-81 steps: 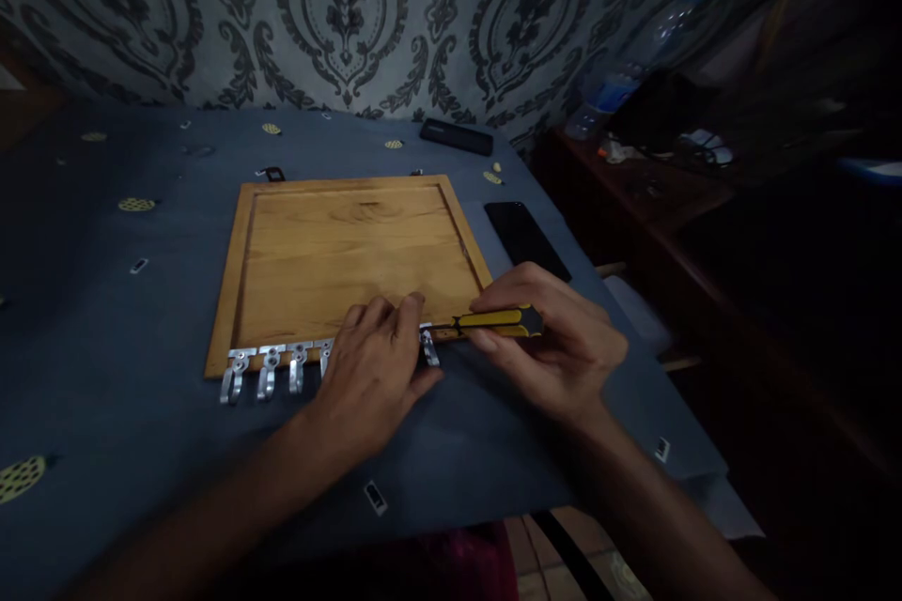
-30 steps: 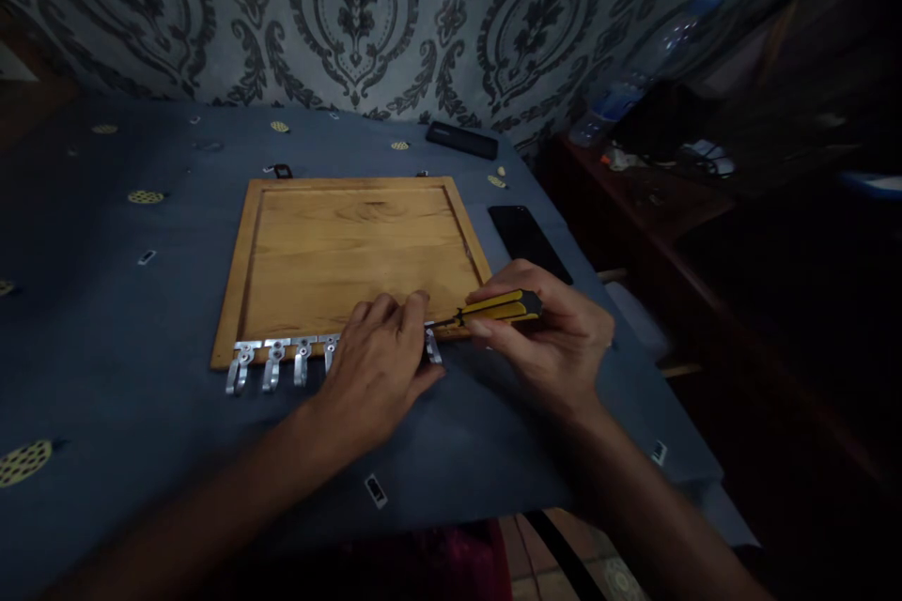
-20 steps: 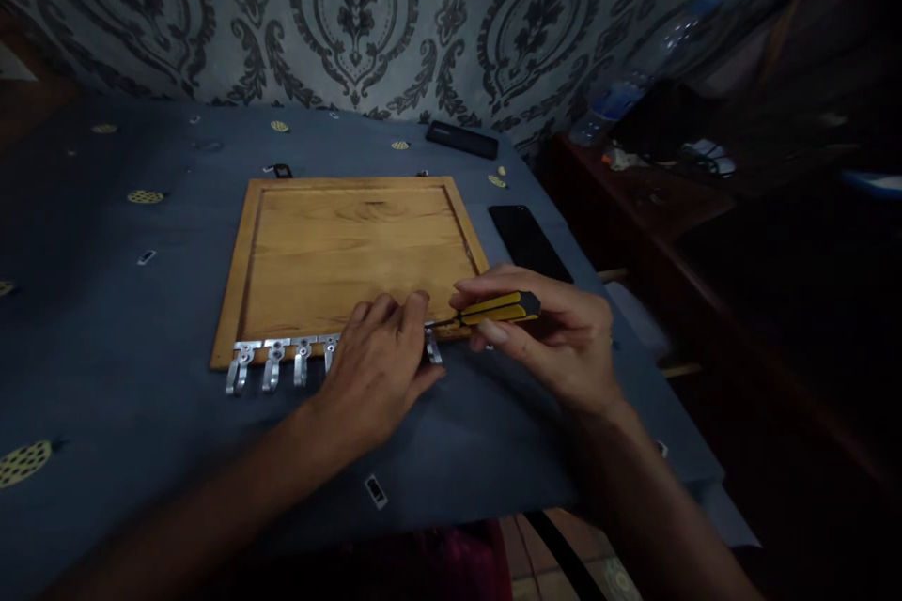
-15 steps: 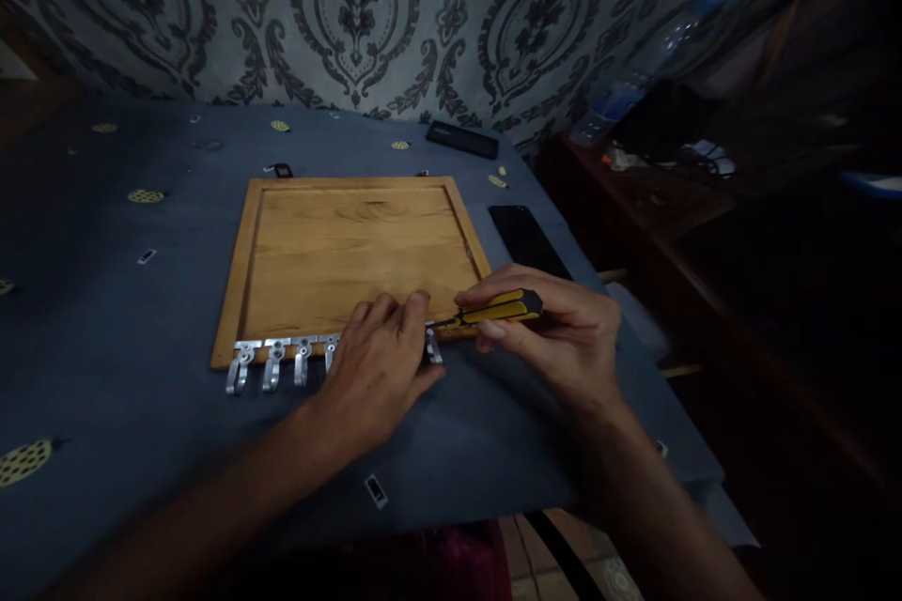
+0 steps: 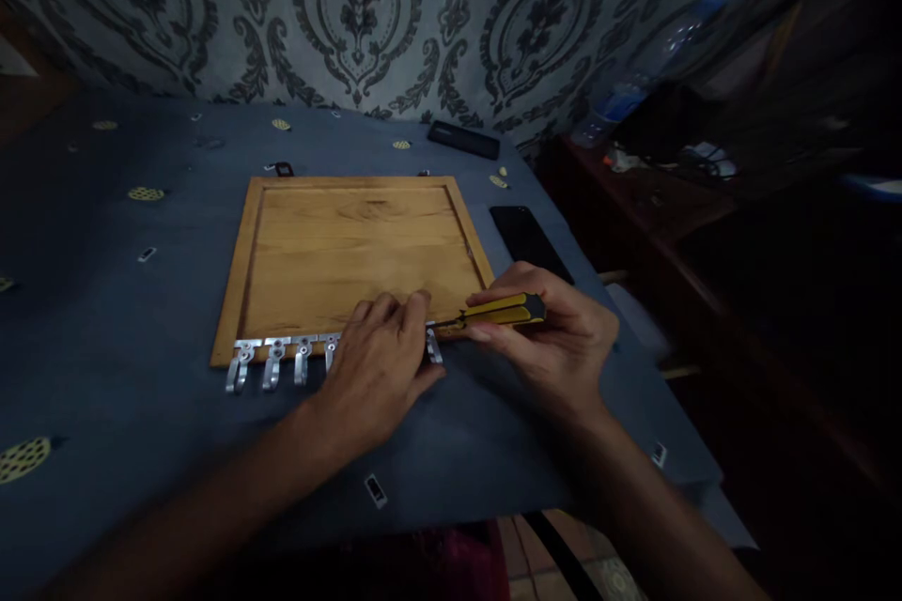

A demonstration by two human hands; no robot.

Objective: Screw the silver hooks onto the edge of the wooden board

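A framed wooden board lies flat on the blue patterned cloth. Along its near edge runs a metal strip with several hooks. My left hand rests over the right part of that strip, pressing on the hooks and the board's edge; its fingers are bent together and hide what lies under them. In my right hand is a yellow and black screwdriver, pinched between thumb and fingers. Its shaft points left, with the tip at the strip beside my left index finger, near the rightmost hook.
A black phone lies right of the board, and a dark case sits behind it. A small dark metal piece touches the far side. At the right, a plastic bottle stands on a reddish wooden surface.
My right hand has turned slightly around the screwdriver, its fingers shifting on the handle. The left hand and the board have stayed in place.
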